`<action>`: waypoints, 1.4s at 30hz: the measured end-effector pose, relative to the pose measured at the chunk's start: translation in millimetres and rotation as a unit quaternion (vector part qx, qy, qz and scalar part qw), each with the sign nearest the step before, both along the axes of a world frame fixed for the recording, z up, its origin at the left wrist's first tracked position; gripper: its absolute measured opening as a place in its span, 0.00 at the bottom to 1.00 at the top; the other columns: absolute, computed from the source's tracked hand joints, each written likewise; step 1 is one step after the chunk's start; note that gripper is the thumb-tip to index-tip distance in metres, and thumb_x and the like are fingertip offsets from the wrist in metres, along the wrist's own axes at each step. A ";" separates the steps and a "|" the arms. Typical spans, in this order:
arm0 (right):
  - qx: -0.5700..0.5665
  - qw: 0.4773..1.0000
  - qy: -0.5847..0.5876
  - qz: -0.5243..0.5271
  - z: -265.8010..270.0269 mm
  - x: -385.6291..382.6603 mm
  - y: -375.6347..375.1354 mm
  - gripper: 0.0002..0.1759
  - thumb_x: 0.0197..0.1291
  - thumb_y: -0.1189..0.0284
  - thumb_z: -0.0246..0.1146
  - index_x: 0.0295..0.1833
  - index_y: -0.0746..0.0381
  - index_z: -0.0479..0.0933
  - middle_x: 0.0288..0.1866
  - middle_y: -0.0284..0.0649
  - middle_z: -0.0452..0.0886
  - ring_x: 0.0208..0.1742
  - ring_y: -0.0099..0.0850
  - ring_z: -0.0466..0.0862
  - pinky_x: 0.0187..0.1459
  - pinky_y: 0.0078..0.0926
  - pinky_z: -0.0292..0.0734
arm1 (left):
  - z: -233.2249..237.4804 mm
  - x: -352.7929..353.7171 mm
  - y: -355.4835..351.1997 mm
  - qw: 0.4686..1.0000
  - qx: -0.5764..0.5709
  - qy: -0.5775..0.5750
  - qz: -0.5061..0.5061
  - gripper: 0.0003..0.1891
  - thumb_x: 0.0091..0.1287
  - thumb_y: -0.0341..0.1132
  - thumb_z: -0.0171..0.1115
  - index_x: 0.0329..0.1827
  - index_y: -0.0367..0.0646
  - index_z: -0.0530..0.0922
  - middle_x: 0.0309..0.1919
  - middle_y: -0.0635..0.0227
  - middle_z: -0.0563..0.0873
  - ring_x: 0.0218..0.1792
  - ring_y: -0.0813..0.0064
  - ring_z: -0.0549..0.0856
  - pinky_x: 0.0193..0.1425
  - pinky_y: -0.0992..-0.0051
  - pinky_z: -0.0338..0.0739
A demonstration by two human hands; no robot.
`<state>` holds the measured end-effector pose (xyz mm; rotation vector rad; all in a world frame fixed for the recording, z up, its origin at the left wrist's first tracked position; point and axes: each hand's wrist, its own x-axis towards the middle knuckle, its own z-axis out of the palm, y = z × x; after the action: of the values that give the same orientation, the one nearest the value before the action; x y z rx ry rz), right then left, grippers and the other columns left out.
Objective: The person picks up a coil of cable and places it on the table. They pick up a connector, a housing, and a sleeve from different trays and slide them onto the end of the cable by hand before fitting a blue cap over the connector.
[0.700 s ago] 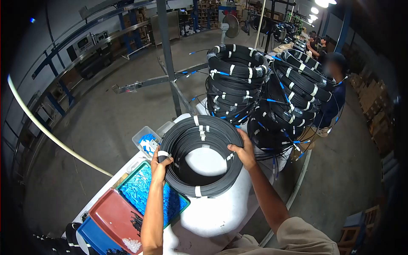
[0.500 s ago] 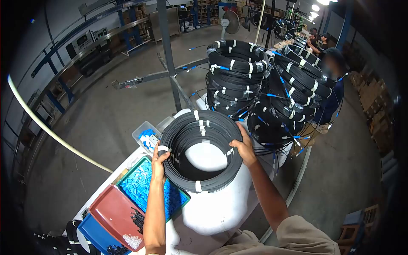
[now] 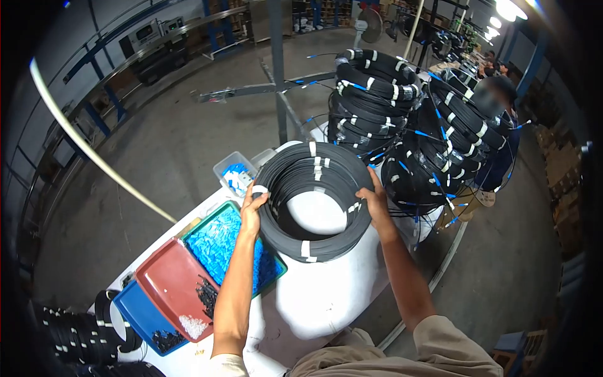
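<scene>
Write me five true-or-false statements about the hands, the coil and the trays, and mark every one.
1. The left hand and the right hand both hold the black cable coil. True.
2. The blue pieces fill a red tray. False: the blue pieces lie in the green tray.
3. The red tray sits between the green tray and the blue tray. True.
4. The pale pieces lie in the blue tray. False: the pale pieces are in the red tray.
5. The right forearm crosses above the green tray. False: the left forearm does.
</scene>
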<state>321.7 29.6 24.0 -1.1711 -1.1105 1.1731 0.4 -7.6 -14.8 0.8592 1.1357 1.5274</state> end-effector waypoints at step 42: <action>0.398 0.730 -0.283 0.479 -97.8 -868.8 -436.6 0.26 0.54 0.71 0.72 0.55 0.69 0.71 0.54 0.61 0.80 0.57 0.60 0.80 0.59 0.50 0.76 | -118.3 -441.2 -628.2 0.753 -0.203 -0.005 0.626 0.42 0.65 0.41 0.72 0.80 0.54 0.58 0.77 0.50 0.62 0.77 0.57 0.62 0.79 0.61 0.57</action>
<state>-547.1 -407.0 -73.8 -0.1656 -2.5597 0.8139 -440.7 -635.9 -133.2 -0.3991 2.1307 2.1146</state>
